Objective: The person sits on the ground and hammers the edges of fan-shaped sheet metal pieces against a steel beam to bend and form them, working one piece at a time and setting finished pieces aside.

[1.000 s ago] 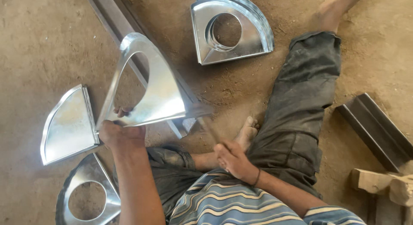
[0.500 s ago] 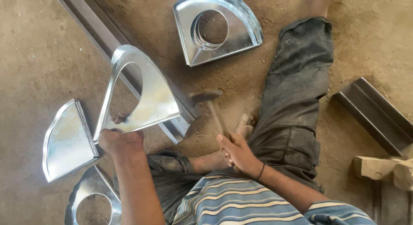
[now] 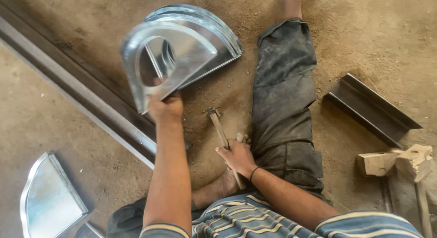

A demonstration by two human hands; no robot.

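Holding the sheet-metal piece [image 3: 175, 60] by its lower corner, I judge it best to keep it steady and low over the stacked pieces [image 3: 218, 37] on the dirt floor [image 3: 373, 42], so its edges line up. My left hand [image 3: 165, 108] is closed tight on that corner. My right hand [image 3: 236, 157] is wrapped around the hammer [image 3: 221, 134], its head near the floor.

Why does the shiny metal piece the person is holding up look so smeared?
Head view: the held sheet-metal piece is motion-blurred and glares with reflected light, while the left hand, hammer in the right hand, and dirt floor stay sharp under soft, even daylight.
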